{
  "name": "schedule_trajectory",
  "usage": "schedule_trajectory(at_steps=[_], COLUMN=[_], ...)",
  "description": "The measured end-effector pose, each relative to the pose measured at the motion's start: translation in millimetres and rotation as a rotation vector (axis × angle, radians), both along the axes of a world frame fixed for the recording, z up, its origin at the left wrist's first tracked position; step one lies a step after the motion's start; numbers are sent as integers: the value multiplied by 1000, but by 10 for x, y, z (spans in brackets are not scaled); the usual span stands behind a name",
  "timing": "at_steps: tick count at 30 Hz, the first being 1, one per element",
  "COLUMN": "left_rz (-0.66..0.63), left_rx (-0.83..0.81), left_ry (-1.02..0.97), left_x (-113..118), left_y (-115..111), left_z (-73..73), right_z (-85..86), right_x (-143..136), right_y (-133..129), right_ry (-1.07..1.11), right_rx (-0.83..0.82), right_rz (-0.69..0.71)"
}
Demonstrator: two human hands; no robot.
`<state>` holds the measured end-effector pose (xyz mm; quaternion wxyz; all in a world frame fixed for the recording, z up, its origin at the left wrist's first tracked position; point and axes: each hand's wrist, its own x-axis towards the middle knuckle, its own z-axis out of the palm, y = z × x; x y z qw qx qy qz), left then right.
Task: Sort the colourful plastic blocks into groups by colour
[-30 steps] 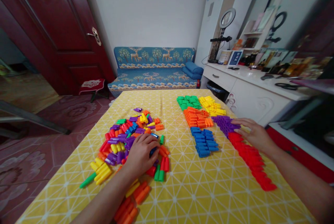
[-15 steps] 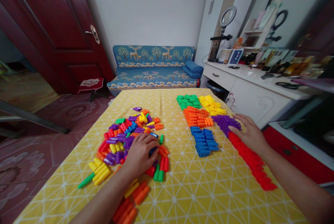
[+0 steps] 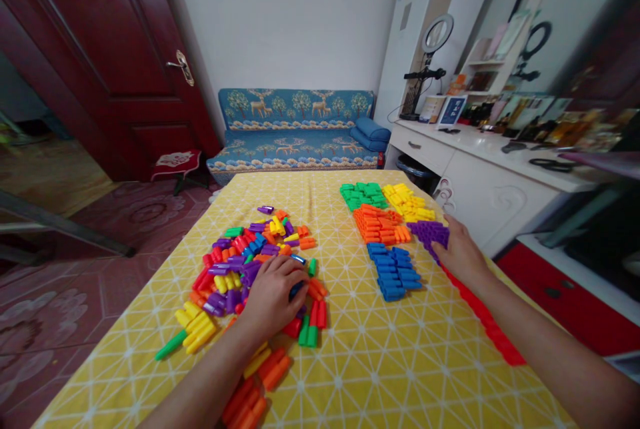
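My left hand (image 3: 277, 288) is on the left pile (image 3: 234, 264), grip unclear to me; my right hand (image 3: 464, 252) touches the purples (image 3: 429, 234), fingers (image 3: 454, 226) spread.

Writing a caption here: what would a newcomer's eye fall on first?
Probably the jumbled, many-coloured heap of pieces on the yellow tablecloth, with the left hand over it. Next, to the right, come separate green, yellow, orange, blue, purple and red groups, the right hand at the purple one. Farther back stands a blue sofa patterned with deer.
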<state>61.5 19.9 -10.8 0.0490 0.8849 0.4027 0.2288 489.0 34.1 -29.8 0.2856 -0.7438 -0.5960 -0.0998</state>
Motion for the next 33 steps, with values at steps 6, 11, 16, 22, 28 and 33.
schedule_trajectory(at_steps=[6, 11, 16, 22, 28, 33], left_rz=[-6, 2, -6, 11, 36, 44], left_rx=[-4, -13, -10, -12, -25, -33], left_ry=[-6, 6, 7, 7, -12, -37], left_x=[-2, -4, 4, 9, 8, 10], left_y=[5, 2, -3, -13, -25, -39], left_z=[-11, -19, -8, 7, 21, 34], right_z=[10, 147, 288, 114, -16, -101], right_x=[-2, -165, -897, -2033, -2553, -2617], right_y=[2, -67, -301, -592, -584, -492], right_ry=[10, 5, 97, 294, 282, 343], right_rx=[13, 52, 221, -58, -274, -253], right_rz=[-3, 22, 304, 688, 618, 497])
